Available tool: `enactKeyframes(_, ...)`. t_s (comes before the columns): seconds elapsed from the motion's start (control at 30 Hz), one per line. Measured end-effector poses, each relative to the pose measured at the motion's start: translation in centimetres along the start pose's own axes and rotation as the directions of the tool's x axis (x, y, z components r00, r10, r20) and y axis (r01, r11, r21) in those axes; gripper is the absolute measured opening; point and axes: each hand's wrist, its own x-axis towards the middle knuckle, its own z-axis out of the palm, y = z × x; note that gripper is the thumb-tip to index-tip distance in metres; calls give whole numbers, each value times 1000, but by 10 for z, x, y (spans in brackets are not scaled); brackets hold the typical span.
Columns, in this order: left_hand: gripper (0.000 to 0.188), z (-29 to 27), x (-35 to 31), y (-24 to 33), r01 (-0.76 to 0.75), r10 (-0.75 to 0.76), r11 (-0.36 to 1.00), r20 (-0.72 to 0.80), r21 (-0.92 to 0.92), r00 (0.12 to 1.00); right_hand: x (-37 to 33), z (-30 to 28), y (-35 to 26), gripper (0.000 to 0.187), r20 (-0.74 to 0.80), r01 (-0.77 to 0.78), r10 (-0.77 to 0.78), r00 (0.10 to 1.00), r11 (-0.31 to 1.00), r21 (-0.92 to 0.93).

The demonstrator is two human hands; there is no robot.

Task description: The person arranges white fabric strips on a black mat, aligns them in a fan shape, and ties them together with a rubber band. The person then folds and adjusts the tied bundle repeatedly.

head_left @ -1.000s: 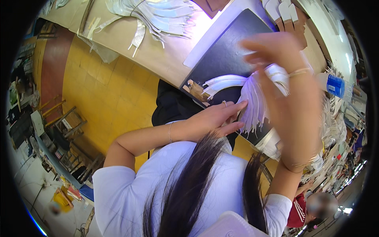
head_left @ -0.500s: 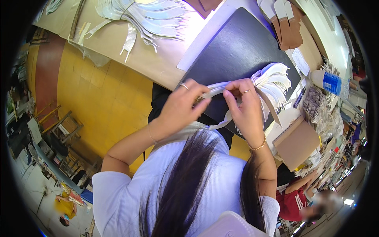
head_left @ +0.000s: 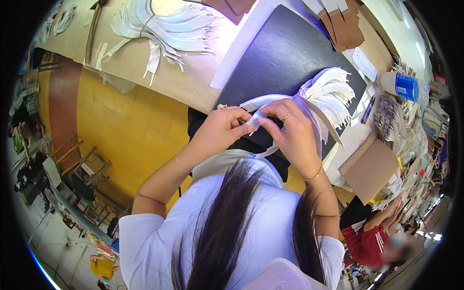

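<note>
A short white strip [head_left: 254, 123] with a slightly shiny face is pinched between thumb and fingers of my left hand [head_left: 223, 129]. My right hand [head_left: 289, 130] closes its thumb and fingertips on the same strip from the other side. Both hands are over the near edge of a black board [head_left: 285, 53]. Just beyond my right hand, a tied bundle of white strips [head_left: 333, 92] lies fanned out on the board. One long pale strip from it trails past my right wrist. Which parts of the bundle lie under my right fingers is hidden.
Another tied bundle of pale strips [head_left: 166, 30] lies on the paper-covered table [head_left: 193, 82] at the far left. Brown pieces [head_left: 340, 29], a bottle with a blue label [head_left: 405, 87], a grey braided bundle [head_left: 386, 116] and a cardboard box [head_left: 371, 169] stand right. A person in red sits right.
My hands have drawn closer together, and my left hand has turned to pinch the strip's end near my right fingertips. The view has shifted slightly.
</note>
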Motion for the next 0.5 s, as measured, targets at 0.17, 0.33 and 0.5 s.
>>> enactKeyframes(0.17,17,5,6,-24,-312,300,899,-86,-309,950,-2,-2,0,27,-71,104,-106,992,994,-19)
enactKeyframes(0.33,16,10,9,-18,-388,369,885,-121,-255,921,-6,0,2,24,-114,65,-63,992,998,16)
enactKeyframes(0.5,14,17,13,-18,-451,415,857,-186,-248,890,-10,6,8,18,-162,121,-123,979,992,-28)
